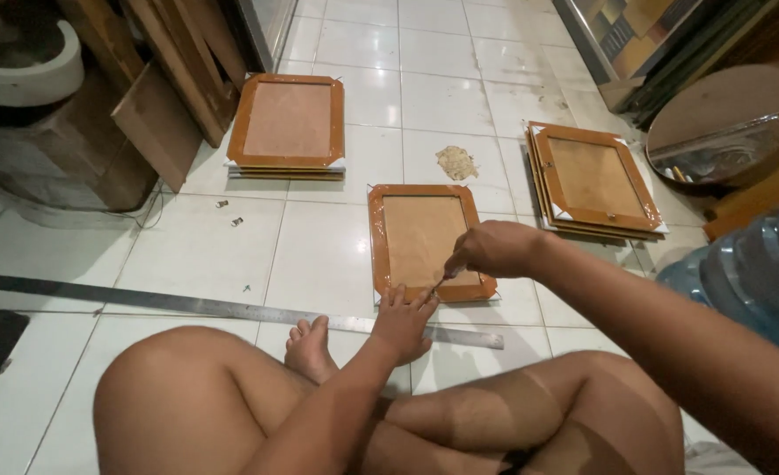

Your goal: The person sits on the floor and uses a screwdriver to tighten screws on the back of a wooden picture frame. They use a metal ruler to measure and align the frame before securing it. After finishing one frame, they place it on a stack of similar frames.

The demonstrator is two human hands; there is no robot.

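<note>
A brown picture frame lies back-up on the white tiled floor in front of me, edged with brown tape. My left hand rests flat at its near edge, fingers spread, pressing on the frame and the long steel ruler. My right hand is closed on a small thin tool whose tip touches the frame's near right corner. What kind of tool it is I cannot tell.
A stack of similar frames lies at the back left, another stack at the right. A crumpled tape scrap and small metal bits lie on the tiles. Wooden boards lean left; a blue water jug stands right.
</note>
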